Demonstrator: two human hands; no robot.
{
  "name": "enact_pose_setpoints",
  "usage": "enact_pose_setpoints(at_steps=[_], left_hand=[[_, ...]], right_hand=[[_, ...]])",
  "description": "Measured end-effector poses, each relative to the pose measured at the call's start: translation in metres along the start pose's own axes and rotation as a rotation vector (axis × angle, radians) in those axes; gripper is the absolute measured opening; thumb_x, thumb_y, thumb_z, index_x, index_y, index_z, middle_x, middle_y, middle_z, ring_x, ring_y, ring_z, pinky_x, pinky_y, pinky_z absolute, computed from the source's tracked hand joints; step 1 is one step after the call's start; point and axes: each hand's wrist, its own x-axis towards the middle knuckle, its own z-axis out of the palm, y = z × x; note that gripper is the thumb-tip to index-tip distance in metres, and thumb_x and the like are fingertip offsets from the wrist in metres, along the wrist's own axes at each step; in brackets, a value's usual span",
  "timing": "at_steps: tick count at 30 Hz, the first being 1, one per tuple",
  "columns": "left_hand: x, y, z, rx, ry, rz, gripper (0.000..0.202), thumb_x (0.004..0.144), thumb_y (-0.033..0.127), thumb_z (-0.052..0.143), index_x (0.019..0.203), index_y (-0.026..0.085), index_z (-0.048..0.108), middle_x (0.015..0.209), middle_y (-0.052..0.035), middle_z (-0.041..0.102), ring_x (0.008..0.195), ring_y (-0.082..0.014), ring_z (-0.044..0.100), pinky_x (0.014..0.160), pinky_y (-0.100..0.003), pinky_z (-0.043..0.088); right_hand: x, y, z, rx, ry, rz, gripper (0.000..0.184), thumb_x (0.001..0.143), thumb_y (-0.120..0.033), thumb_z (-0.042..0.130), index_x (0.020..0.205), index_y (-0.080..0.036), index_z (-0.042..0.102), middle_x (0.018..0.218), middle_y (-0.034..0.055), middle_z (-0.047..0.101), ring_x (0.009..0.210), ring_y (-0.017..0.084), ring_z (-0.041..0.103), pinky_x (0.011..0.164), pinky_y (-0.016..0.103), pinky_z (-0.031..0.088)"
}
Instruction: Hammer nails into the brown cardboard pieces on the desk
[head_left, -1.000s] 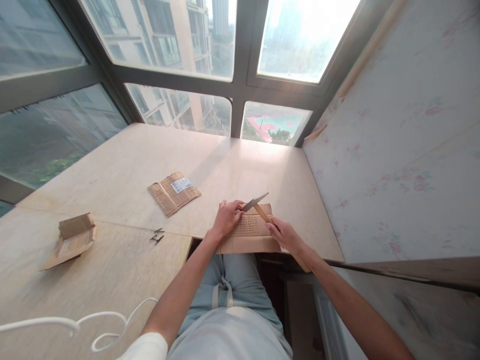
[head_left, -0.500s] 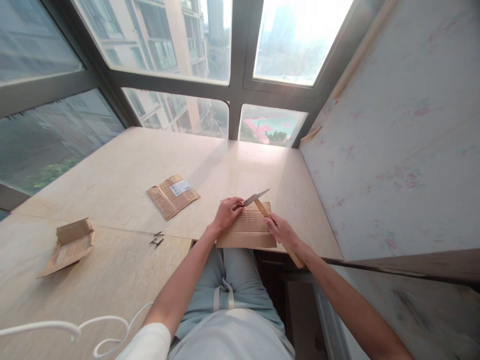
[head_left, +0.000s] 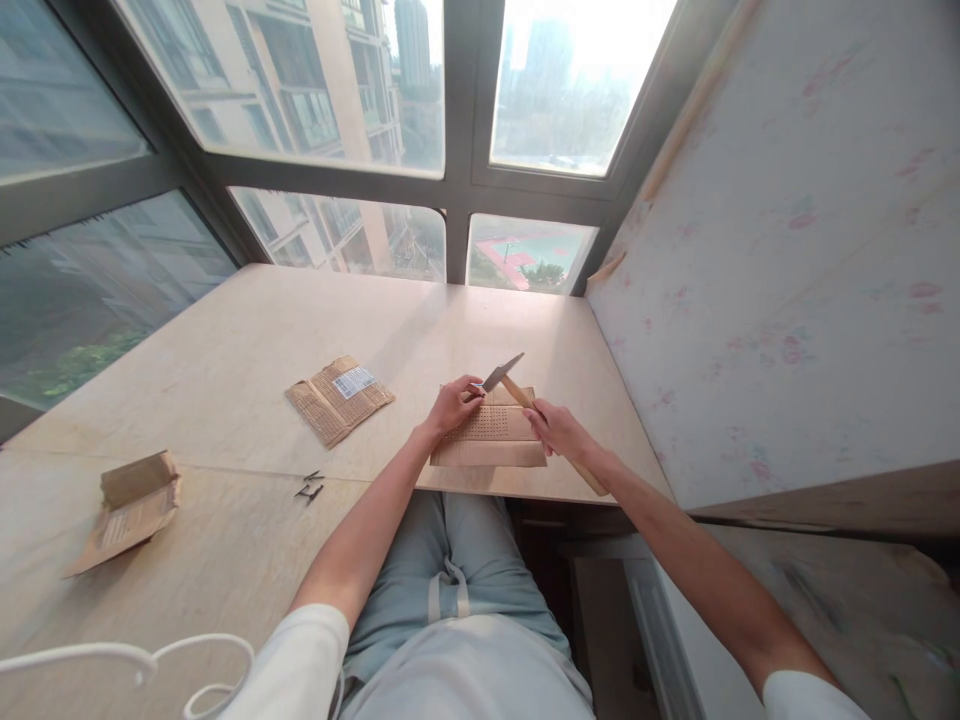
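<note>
My right hand (head_left: 564, 430) is wrapped round the wooden handle of a hammer (head_left: 514, 389). The hammer's metal head is over the fingertips of my left hand (head_left: 451, 406). Those fingertips are pinched together on a small dark nail, mostly hidden by the fingers. Under both hands lies a flat piece of cardboard (head_left: 489, 455) near the table's front edge, with rows of small dark holes across its middle. Several loose dark nails (head_left: 309, 488) are on the table to the left of my left forearm.
A flattened cardboard piece with a white label (head_left: 354, 382) lies on the wooden table (head_left: 247, 350), beyond my left hand. Further left is a folded, open cardboard piece (head_left: 135, 505). A white cable (head_left: 82, 652) loops at lower left. Windows stand behind, a papered wall (head_left: 750, 300) on the right.
The cardboard under my hands has slid slightly away from me, off the table's front edge. The hammer and both hands have moved a little forward with it. The view has shifted slightly.
</note>
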Motion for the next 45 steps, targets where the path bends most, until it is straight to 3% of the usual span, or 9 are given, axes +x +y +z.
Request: enact_pose_setpoints(at_steps=[8, 16, 20, 23, 30, 37, 45], left_hand=[[0.002, 0.004, -0.001, -0.024, -0.046, 0.033, 0.026, 0.073, 0.015, 0.062, 0.099, 0.018, 0.064, 0.090, -0.0023, 0.072, 0.085, -0.0165, 0.067, 0.083, -0.031, 0.052], [0.003, 0.000, -0.001, -0.043, -0.063, 0.020, 0.019, 0.074, 0.019, 0.061, 0.092, 0.019, 0.067, 0.086, -0.0016, 0.071, 0.084, -0.0171, 0.067, 0.083, -0.031, 0.052], [0.004, 0.001, -0.001, -0.040, -0.068, -0.007, 0.033, 0.072, 0.016, 0.062, 0.105, 0.019, 0.064, 0.085, -0.0012, 0.072, 0.083, -0.0167, 0.067, 0.085, -0.032, 0.052], [0.004, 0.001, -0.002, -0.052, -0.056, -0.038, 0.039, 0.072, 0.015, 0.063, 0.111, 0.019, 0.061, 0.085, -0.0012, 0.072, 0.084, -0.0166, 0.068, 0.087, -0.033, 0.052], [0.004, 0.008, -0.003, 0.008, -0.097, -0.034, 0.026, 0.074, 0.015, 0.061, 0.099, 0.020, 0.065, 0.089, -0.0024, 0.073, 0.084, -0.0185, 0.069, 0.082, -0.032, 0.054], [0.004, 0.020, -0.005, 0.138, -0.121, 0.015, 0.022, 0.075, 0.009, 0.059, 0.093, 0.019, 0.066, 0.090, -0.0037, 0.073, 0.084, -0.0191, 0.068, 0.080, -0.032, 0.053], [0.004, 0.017, -0.007, 0.170, -0.128, 0.017, 0.025, 0.075, 0.012, 0.059, 0.099, 0.019, 0.063, 0.088, -0.0025, 0.071, 0.082, -0.0177, 0.066, 0.080, -0.031, 0.051]], right_hand=[[-0.004, -0.004, 0.005, -0.038, -0.025, -0.003, 0.026, 0.095, -0.038, 0.036, 0.078, -0.022, 0.046, 0.053, -0.0054, 0.050, 0.032, 0.009, 0.047, 0.036, 0.019, 0.032], [-0.001, -0.004, 0.006, -0.015, 0.016, 0.000, 0.028, 0.095, -0.042, 0.035, 0.077, -0.022, 0.043, 0.054, -0.0064, 0.049, 0.032, 0.009, 0.046, 0.035, 0.019, 0.030], [0.001, -0.001, 0.005, -0.073, -0.023, 0.006, 0.028, 0.095, -0.042, 0.036, 0.077, -0.022, 0.044, 0.052, -0.0063, 0.048, 0.033, 0.010, 0.045, 0.038, 0.021, 0.029], [0.002, 0.001, 0.005, -0.101, 0.025, -0.014, 0.029, 0.095, -0.043, 0.035, 0.078, -0.022, 0.046, 0.055, -0.0047, 0.050, 0.040, 0.011, 0.048, 0.042, 0.021, 0.030], [0.004, 0.007, 0.005, -0.301, 0.036, -0.095, 0.025, 0.095, -0.037, 0.038, 0.082, -0.021, 0.053, 0.063, -0.0006, 0.054, 0.057, 0.014, 0.051, 0.053, 0.023, 0.029], [0.003, 0.009, 0.008, -0.215, 0.059, -0.085, 0.026, 0.095, -0.037, 0.038, 0.077, -0.021, 0.049, 0.062, -0.0018, 0.053, 0.054, 0.012, 0.048, 0.052, 0.023, 0.030], [0.005, -0.002, 0.008, 0.056, -0.041, 0.042, 0.029, 0.094, -0.044, 0.036, 0.074, -0.023, 0.039, 0.053, -0.0082, 0.044, 0.031, 0.007, 0.040, 0.033, 0.019, 0.024]])
